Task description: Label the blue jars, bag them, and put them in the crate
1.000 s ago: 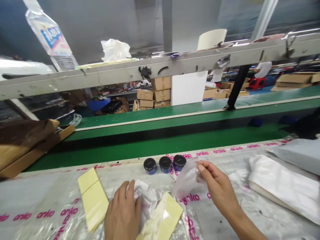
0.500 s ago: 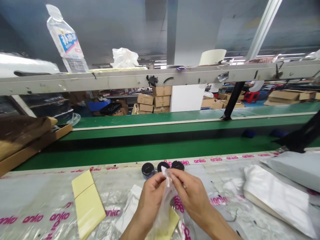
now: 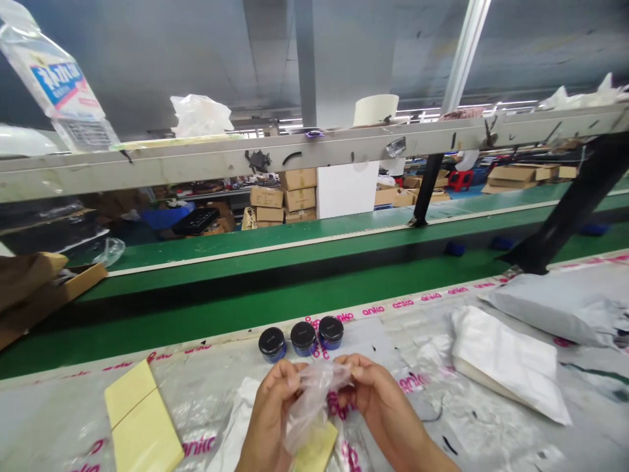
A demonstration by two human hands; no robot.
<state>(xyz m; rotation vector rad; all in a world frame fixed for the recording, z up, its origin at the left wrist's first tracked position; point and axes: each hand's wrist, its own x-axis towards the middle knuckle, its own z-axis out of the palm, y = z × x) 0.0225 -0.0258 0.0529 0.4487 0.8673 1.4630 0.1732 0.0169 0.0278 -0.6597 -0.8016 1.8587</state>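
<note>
Between my hands is a thin translucent plastic bag (image 3: 314,393), its upper edge spread sideways. My left hand (image 3: 275,410) pinches the bag's left side, and my right hand (image 3: 376,400) pinches its right side. Under the bag a piece of yellow paper (image 3: 318,446) shows; whether it lies inside or below cannot be made out. Just beyond my fingers stand three small dark blue jars with black lids: a left jar (image 3: 272,343), a middle jar (image 3: 303,337) and a right jar (image 3: 331,332). Partly behind my left hand lies a white sheet (image 3: 236,419).
A folded yellow paper stack (image 3: 142,419) lies at left, a white padded stack (image 3: 506,367) at right. Past the plastic-covered table runs a green conveyor (image 3: 236,305) with a black post (image 3: 565,210). A shelf rail (image 3: 206,157) crosses above, bearing a bottle (image 3: 63,85).
My hands have drawn apart, spreading the bag's top, which was bunched between my fingertips. The camera view has turned to the right, and the three jars show more fully.
</note>
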